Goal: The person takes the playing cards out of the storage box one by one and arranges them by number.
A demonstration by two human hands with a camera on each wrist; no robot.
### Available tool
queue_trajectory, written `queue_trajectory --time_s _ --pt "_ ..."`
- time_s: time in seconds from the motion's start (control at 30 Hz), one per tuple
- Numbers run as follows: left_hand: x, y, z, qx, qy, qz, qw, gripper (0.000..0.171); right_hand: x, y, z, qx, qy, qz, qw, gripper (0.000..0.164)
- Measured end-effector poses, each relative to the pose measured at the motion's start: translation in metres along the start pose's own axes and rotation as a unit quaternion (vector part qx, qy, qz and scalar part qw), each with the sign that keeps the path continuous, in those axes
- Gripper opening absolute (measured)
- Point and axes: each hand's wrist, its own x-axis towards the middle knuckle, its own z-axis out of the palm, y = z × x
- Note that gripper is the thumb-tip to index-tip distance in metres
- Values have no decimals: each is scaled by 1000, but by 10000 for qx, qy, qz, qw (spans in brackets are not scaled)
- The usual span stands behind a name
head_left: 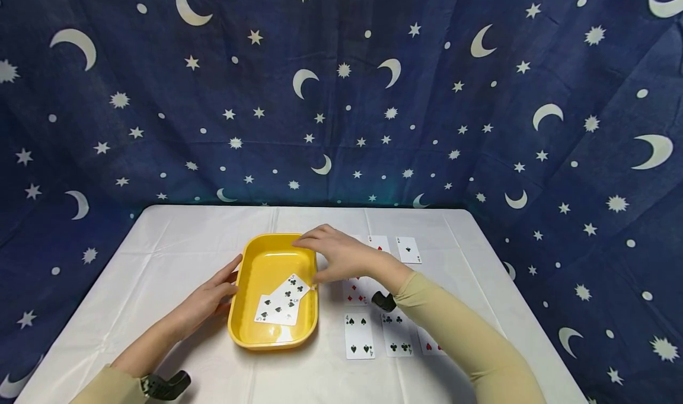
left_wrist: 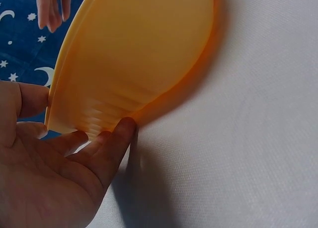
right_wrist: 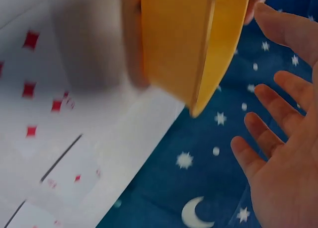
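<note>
A yellow plastic tray (head_left: 273, 343) stands on the table, with a five of spades (head_left: 274, 312) and a clubs card (head_left: 290, 285) overlapping inside. My left hand (head_left: 205, 300) is at its left side; in the left wrist view the extended fingertips of that hand (left_wrist: 54, 173) touch the outer wall of the tray (left_wrist: 134, 54). Over the tray's right rim hovers my right hand (head_left: 341, 253), palm down. The right wrist view has that hand (right_wrist: 288, 143) with its fingers spread, holding nothing, apart from the tray wall (right_wrist: 174, 44).
Right of the tray lie face-up cards in rows: a four of spades (head_left: 359, 336), a four of clubs (head_left: 396, 336), a hearts card (head_left: 430, 342), a diamonds card (head_left: 354, 292), another red card (head_left: 379, 243) and an ace of clubs (head_left: 408, 250). My right forearm partly covers them.
</note>
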Motion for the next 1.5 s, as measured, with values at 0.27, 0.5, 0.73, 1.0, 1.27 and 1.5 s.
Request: queue_trajectory --time_s 0.27,0.5,0.73,1.0,1.27,1.5 --pt "0 -2 1 -4 -74 58 10000 74 24 -21 18 -511 -754 -325 9953 82" --pt "-1 -2 1 -47 -109 126 9998 72 38 -35 35 -1142 -1341 -700 9819 73" --pt "-1 -1 0 -80 -151 168 9997 72 47 -44 50 -1585 -1841 -884 9660 77" --pt "-1 -1 -1 -59 -180 204 9996 72 49 -50 61 -1464 -2134 -835 9623 78" --pt "0 -2 -2 -131 -164 215 9995 72 50 -50 65 -1717 -2022 -926 9597 74" --pt "0 -3 -3 -141 -160 234 9995 72 52 -49 69 -1786 -1673 -952 9649 75"
